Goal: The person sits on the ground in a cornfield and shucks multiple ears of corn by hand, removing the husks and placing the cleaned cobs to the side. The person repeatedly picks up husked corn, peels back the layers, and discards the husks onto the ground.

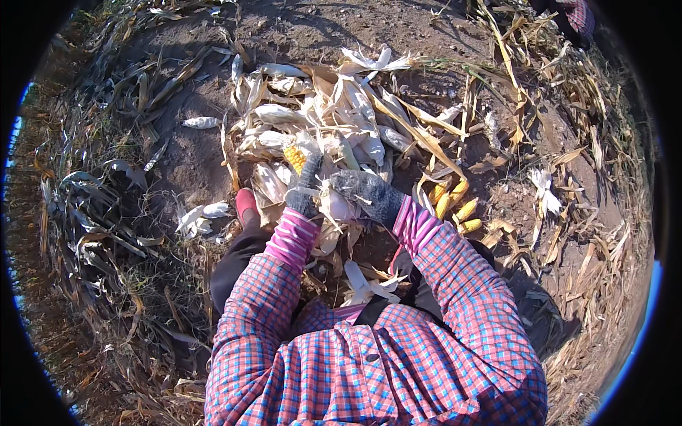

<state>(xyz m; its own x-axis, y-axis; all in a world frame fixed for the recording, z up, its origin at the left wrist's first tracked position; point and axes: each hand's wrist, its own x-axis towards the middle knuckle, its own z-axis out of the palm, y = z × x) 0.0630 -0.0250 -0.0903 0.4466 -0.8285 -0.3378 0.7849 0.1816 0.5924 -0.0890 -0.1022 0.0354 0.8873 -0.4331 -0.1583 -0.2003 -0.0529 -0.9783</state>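
My left hand (305, 187), in a grey knit glove, is closed around a partly husked ear of corn (294, 158). Yellow kernels show at the end beyond my fingers. Pale corn husk (337, 205) hangs between my hands, and my right hand (368, 193), gloved in the same grey, grips it. The fingers hide where husk and ear join. Just beyond both hands lies a heap of unhusked corn ears (277, 114) in dry, whitish husks. Several bare yellow corn cobs (450, 199) rest on the ground to the right of my right forearm.
A red shoe (246, 202) stands beside the heap on the left. Loose husks (367, 287) lie between my legs, and another empty husk (543, 189) is at the right. Dry cornstalks (602, 117) line both sides. Part of another person (578, 18) shows at the top right.
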